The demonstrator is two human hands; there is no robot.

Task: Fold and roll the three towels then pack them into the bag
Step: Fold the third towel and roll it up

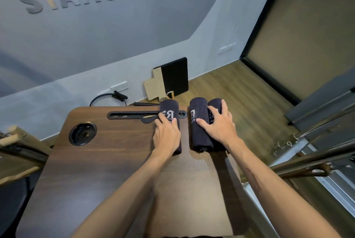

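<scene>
Resting flat-fingered, left hand (166, 136) covers one rolled towel (170, 112), right hand (219, 125) two (199, 122).

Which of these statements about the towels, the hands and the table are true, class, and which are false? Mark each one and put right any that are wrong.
1. Three dark rolled towels lie on the wooden table. True.
2. The left hand rests on the left towel, which lies apart from the other two. True.
3. The right hand holds a bag. False: it rests across the middle towel and the right towel, which lie side by side; no bag is in view.
4. The towels are spread flat. False: all three are rolled up.
5. A round recess sits in the table to the left of the hands. True.
</scene>
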